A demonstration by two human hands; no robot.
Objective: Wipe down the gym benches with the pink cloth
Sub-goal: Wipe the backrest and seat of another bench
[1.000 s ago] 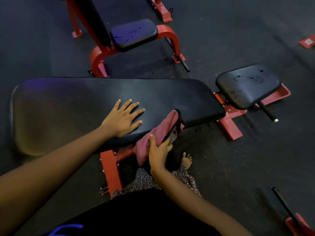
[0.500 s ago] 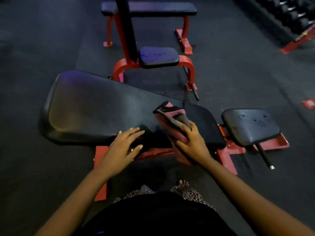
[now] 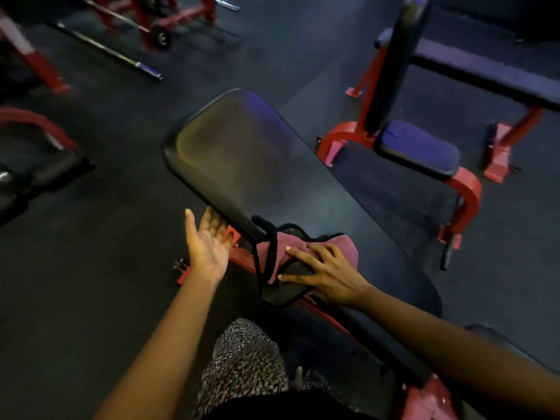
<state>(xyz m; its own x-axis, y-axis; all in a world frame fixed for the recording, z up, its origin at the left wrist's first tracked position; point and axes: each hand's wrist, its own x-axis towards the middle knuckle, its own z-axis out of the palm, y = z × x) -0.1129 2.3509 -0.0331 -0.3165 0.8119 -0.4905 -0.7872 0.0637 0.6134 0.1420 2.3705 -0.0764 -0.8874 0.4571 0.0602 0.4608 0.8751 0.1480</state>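
A long black padded bench (image 3: pixel 248 159) on a red frame runs from the upper middle down to the lower right. The pink cloth (image 3: pixel 342 248), with a black edge and a black cord, lies on the pad near its left side. My right hand (image 3: pixel 327 274) presses flat on the cloth with the fingers spread. Beside the pad's left edge my left hand (image 3: pixel 209 241) hovers off the bench, palm up and fingers apart, holding nothing.
A second red-framed bench with an upright black back and a small seat (image 3: pixel 418 150) stands at the right. Behind it is a flat bench (image 3: pixel 485 71). A barbell (image 3: pixel 112 51) and red racks lie at the upper left. Dark rubber floor surrounds everything.
My view swung left, so the bench now runs diagonally. My left hand lifted off the pad and turned palm up beside it. My right hand laid the cloth flat on top of the pad.
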